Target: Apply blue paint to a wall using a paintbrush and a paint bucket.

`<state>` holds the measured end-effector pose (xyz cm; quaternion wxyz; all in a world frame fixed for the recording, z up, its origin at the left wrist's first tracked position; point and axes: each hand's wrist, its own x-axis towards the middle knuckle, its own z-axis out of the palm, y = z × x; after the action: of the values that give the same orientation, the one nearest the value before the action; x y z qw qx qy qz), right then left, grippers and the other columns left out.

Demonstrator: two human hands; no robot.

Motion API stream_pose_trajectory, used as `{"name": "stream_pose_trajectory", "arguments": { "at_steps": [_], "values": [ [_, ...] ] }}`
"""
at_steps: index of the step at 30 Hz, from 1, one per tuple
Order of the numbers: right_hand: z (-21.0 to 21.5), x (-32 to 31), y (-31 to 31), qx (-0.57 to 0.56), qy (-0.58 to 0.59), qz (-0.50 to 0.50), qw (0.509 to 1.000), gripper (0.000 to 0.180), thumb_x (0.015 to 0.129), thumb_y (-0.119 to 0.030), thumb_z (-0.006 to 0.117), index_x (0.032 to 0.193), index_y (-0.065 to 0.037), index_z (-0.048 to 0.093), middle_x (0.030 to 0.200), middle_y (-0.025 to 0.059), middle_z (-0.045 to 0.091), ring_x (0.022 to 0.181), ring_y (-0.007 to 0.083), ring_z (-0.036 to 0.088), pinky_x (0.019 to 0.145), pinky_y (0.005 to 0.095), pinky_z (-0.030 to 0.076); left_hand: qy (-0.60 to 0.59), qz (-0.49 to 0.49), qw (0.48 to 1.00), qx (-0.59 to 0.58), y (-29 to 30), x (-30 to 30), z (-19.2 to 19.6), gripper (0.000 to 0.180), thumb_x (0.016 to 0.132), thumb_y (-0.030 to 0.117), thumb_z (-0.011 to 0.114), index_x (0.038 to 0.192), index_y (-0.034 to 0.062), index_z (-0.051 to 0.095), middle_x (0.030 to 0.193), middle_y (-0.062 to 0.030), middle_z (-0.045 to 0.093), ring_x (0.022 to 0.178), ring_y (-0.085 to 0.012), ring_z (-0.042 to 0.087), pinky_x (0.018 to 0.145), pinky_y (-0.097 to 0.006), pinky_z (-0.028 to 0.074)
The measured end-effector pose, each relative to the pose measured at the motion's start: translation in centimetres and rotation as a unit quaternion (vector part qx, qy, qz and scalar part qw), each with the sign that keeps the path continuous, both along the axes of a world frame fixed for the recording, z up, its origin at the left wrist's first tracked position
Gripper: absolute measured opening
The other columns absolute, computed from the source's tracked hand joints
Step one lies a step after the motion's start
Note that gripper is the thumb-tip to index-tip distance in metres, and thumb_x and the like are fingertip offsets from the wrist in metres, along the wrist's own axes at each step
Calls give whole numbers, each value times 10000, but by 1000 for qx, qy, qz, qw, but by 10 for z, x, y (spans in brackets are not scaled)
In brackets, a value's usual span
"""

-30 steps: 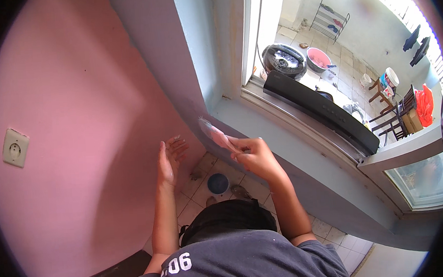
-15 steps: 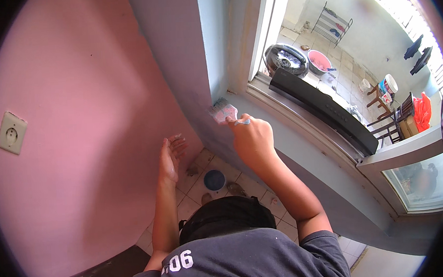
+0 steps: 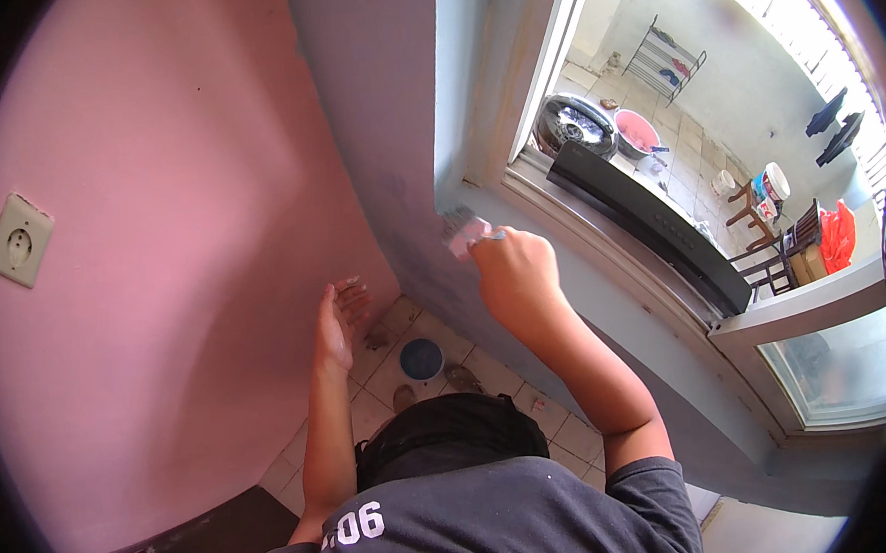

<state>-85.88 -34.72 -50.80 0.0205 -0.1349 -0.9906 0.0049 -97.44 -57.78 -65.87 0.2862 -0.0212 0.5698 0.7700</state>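
A wide paintbrush (image 3: 466, 232) with a pink-smeared handle is gripped in my right hand (image 3: 515, 270). Its bristles meet the blue-grey wall (image 3: 405, 173) at the corner below the window opening. Light blue paint marks a knuckle of that hand. My left hand (image 3: 337, 324) is raised beside the pink wall (image 3: 192, 260), fingers apart and holding nothing, with paint on the fingertips. Below, between the two arms, a blue bucket (image 3: 421, 359) stands on the tiled floor near my feet.
On the window ledge lies a long black bar-shaped device (image 3: 641, 228). Past the opening are a pink basin (image 3: 638, 132), a metal rack (image 3: 664, 60), a wooden chair and a red bag (image 3: 838, 238). A socket (image 3: 22, 240) sits on the pink wall; a window pane (image 3: 834, 371) juts at right.
My right hand and the paintbrush have shifted slightly right and down in the view, and the brush is tilted differently. My left hand stays raised and spread. The whole view has turned slightly.
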Motion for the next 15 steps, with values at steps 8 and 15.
{"name": "stream_pose_trajectory", "arguments": {
  "at_steps": [8,15],
  "values": [
    [41,41,10,-61,63,-56,995,460,693,7,534,1002,-254,754,792,112,674,797,293,647,704,386,516,-4,14,1000,-15,-8,1,-3,448,968,477,410,1182,129,593,1095,-33,623,1022,-158,580,849,-323,416],
    [33,53,20,-112,94,-62,987,263,715,-90,589,903,-203,734,791,98,676,781,298,659,650,399,518,-16,-4,1000,-20,-2,1,-4,400,960,436,446,1174,134,597,1075,-9,629,1007,-135,585,821,-303,428]
  ]
}}
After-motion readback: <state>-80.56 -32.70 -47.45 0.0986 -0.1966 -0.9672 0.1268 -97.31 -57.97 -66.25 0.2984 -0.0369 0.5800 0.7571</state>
